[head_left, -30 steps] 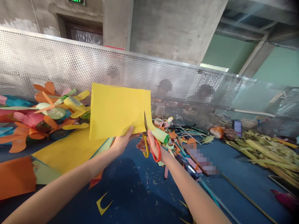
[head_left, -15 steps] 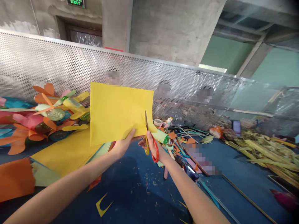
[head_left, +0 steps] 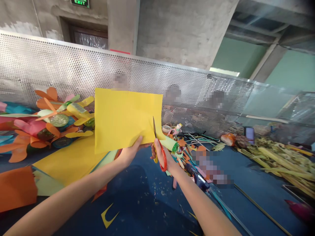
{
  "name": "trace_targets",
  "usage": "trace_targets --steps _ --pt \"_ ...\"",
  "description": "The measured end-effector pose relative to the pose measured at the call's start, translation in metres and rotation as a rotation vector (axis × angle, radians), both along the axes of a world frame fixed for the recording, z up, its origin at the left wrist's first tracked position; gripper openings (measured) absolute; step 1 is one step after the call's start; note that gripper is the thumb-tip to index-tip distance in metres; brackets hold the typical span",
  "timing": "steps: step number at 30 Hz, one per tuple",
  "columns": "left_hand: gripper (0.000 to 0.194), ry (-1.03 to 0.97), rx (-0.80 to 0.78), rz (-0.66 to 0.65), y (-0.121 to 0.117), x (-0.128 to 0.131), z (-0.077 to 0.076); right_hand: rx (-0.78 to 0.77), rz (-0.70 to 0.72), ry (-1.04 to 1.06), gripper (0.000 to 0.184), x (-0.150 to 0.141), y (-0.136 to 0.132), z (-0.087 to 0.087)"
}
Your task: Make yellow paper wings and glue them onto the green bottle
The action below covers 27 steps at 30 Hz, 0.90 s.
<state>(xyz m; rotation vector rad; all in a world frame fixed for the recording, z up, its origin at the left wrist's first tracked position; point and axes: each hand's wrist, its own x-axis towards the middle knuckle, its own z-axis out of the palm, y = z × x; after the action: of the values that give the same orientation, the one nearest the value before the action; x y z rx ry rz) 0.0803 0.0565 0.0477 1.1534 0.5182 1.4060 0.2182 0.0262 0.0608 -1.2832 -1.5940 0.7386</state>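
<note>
My left hand (head_left: 131, 150) pinches the lower edge of a yellow sheet of paper (head_left: 120, 119), thumb in front and fingers behind. The sheet is held up, facing me. My right hand (head_left: 163, 155) grips a pair of scissors (head_left: 162, 160) with one red and one yellow handle loop. Their blade points up across the sheet's lower right part, where a cut strip curls away to the right. The lower blade is hidden behind the paper. Below, a yellow paper offcut (head_left: 107, 216) lies on the blue surface (head_left: 137, 200).
Paper flowers (head_left: 51, 127) on bottles crowd the left, beside yellow sheets (head_left: 71, 160) and an orange sheet (head_left: 17, 188). A green bottle piece (head_left: 169, 143) and scraps lie right of my hands. Husks (head_left: 280, 160) pile at far right, before a perforated metal panel (head_left: 145, 75).
The sheet's right edge has swung slightly right and its left bottom corner has dropped a little. The scissor handles have come closer together as my right hand closes.
</note>
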Motion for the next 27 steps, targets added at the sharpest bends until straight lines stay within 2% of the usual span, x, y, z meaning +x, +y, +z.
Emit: trace_targets --steps 4,16,27 --pt "0.04 -0.004 0.003 0.012 0.0 0.0 -0.001 0.001 0.05 0.037 0.047 0.001 0.003 -0.008" --pt "0.027 0.0 -0.035 0.031 -0.003 0.002 0.001 0.022 -0.032 0.063 0.046 -0.004 0.003 -0.015" --pt "0.028 0.006 -0.02 0.017 -0.005 0.003 0.002 0.013 -0.044 0.047 0.046 -0.001 0.008 -0.023"
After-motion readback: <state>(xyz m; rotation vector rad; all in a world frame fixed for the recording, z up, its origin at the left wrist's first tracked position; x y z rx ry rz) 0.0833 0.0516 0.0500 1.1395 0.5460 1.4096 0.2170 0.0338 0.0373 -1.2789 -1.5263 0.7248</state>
